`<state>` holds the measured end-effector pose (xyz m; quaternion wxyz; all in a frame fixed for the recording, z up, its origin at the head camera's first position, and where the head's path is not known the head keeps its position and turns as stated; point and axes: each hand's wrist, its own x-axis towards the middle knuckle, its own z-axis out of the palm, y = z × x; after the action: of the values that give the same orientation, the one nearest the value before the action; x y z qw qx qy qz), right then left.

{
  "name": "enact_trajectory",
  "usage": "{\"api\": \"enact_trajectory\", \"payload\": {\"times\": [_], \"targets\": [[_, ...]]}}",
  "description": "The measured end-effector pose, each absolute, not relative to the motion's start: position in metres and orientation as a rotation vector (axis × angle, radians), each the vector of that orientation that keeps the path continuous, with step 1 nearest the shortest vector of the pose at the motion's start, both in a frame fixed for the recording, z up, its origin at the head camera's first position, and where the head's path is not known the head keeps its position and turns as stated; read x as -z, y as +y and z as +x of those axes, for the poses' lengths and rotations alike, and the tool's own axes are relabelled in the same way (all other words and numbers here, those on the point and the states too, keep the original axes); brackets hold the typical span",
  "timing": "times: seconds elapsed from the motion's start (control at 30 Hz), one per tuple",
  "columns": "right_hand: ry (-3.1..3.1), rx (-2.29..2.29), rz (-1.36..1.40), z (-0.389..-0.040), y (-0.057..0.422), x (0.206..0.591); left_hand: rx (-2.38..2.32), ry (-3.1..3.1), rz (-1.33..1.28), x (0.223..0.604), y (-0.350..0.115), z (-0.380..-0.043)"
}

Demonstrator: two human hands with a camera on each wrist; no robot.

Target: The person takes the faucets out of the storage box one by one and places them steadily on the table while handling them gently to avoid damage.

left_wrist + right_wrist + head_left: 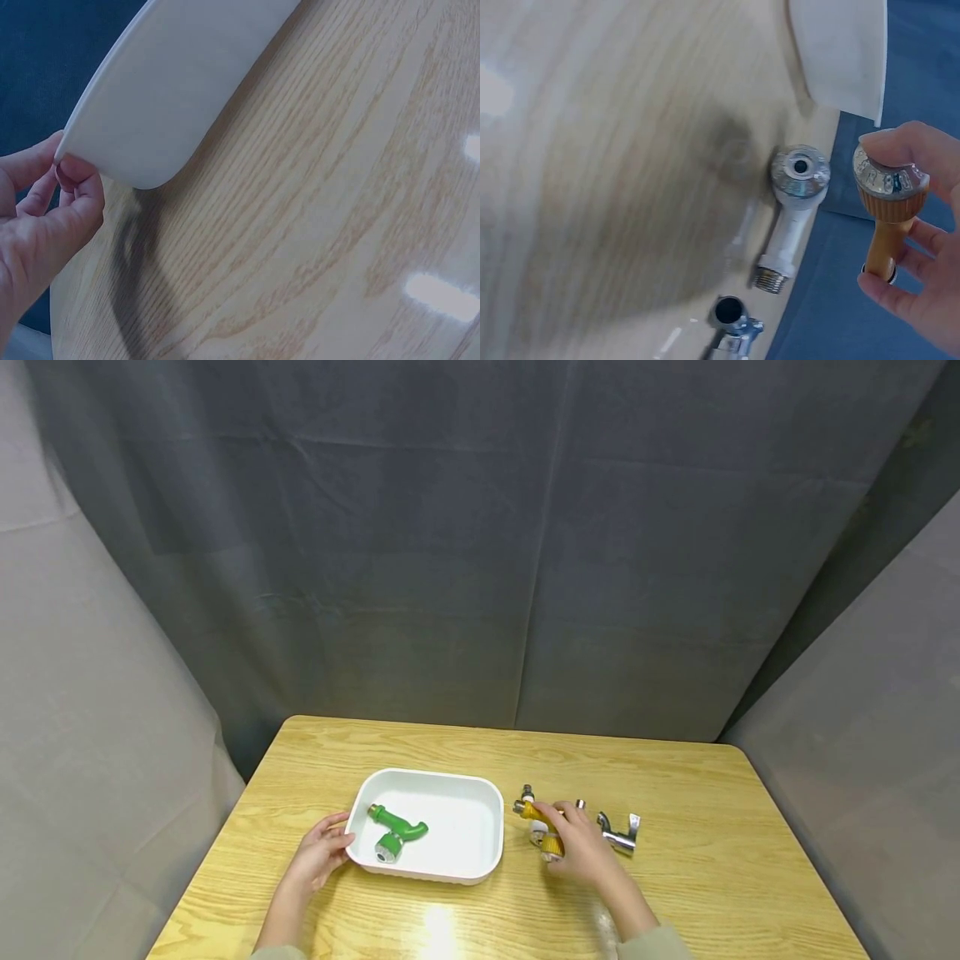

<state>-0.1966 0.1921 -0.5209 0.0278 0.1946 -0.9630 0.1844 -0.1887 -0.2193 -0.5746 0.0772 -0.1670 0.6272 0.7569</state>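
On the wooden tabletop (697,802), a white tap (786,232) lies near the right hand (585,847), with a chrome tap (621,840) farther right. A green tap (402,828) lies inside the white tray (468,827), its rim pinched by the left hand (318,856). The right fingers grip a yellow tap (892,206), right of the tray, with a ribbed collar and silvery cap.

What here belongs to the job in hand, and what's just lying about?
In the job:
yellow tap in right hand
white tray, rim pinched by left hand
green tap in the tray

Lying about, though possibly job-related:
white tap and chrome tap on table
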Motion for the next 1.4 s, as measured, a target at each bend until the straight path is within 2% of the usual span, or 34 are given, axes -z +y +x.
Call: {"api": "enact_trajectory", "payload": {"times": [0.77,1.4], "targets": [[-3.082,-0.597,0.61,-0.179,0.189,0.559,-2.27,1.888,-0.49,0.582,-0.221,-0.191],[-3.211,-0.684,0.616,-0.175,0.186,0.567,-2.294,1.858,-0.506,0.578,-0.22,-0.19]]}}
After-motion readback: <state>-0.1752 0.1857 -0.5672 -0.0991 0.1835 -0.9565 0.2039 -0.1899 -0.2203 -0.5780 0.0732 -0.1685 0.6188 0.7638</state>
